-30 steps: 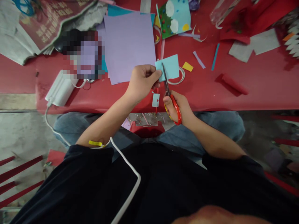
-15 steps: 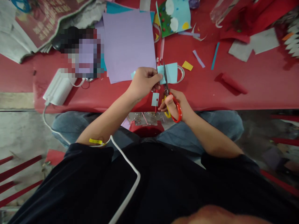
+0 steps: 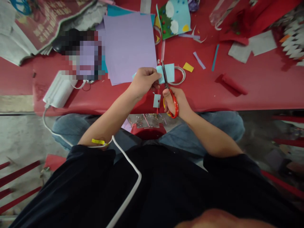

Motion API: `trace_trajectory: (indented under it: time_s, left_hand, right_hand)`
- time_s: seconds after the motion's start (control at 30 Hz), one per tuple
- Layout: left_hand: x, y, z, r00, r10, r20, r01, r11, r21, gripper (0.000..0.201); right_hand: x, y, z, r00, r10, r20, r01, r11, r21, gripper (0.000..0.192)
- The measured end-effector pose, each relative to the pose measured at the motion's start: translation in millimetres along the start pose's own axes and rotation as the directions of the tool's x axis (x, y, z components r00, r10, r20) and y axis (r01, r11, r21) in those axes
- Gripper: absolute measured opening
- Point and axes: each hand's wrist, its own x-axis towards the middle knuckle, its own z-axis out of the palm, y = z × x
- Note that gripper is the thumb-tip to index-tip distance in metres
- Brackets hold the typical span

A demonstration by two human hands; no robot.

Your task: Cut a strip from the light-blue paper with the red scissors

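Observation:
My left hand (image 3: 146,81) pinches the left edge of a light blue piece of paper (image 3: 170,72) between thumb and fingers. Fingers of my right hand (image 3: 176,100) go through the red and yellow handles of a pair of scissors (image 3: 175,106). The scissors' blades point away from me and lie across the blue paper, just right of my left fingertips. Whether the blades are fully closed is hard to make out. Below my left fingers, near the table edge, lies a small pale blue card (image 3: 156,100) with a dark red dot.
Purple sheets (image 3: 129,47) lie left of centre. A roll of tape (image 3: 181,76) is right of the blue paper, near a yellow scrap (image 3: 188,66) and a red roll (image 3: 235,84). A white power bank (image 3: 59,89) with a cable sits at the left. A decorated card (image 3: 174,19) lies behind.
My right hand and the scissors have come up and left, with the handles closer together. The blades sit slightly farther left. The whole view has shifted a little.

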Motion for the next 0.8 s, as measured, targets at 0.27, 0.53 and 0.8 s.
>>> trace_trajectory:
  time_s: [0.27,0.53,0.8]
  left_hand:
    - [0,5,-16.9,0.999,0.002,-0.051,0.000,0.999,0.036,0.034]
    - [-18,9,-22.9,0.995,0.031,-0.091,-0.024,0.997,0.074,0.022]
    - [-78,19,-43.6,0.989,0.129,0.078,-0.143,0.966,0.216,0.044]
  right_hand:
    - [55,-1,-88,0.897,-0.325,-0.299,0.092,0.800,-0.593,0.051]
    - [80,13,-135,0.921,-0.189,-0.340,-0.188,0.549,-0.815,0.052]
    - [35,-19,-74,0.891,-0.328,-0.314,0.096,0.812,-0.575,0.053]
